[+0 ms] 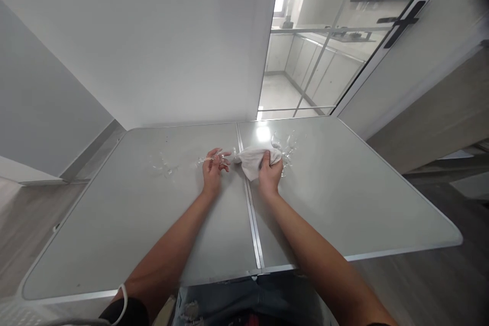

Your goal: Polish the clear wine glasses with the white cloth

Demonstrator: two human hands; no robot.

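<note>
My left hand (214,168) has its fingers curled around a clear, see-through piece (204,160) that looks like a small stemmed glass, held sideways. Its right end meets a white cloth (251,162), which my right hand (271,169) grips with the thumb on top. Just past the right hand are several clear pieces (290,146), bunched together on the table. More clear pieces (163,167) lie to the left of my left hand. Their exact shapes are hard to make out against the pale surface.
The pale folding table (336,198) has a metal seam (250,209) down its middle and a metal rim. A white wall (171,51) rises behind it. At the right are a glass-paned door with a black handle (405,24). A white cable (124,298) hangs by my left arm.
</note>
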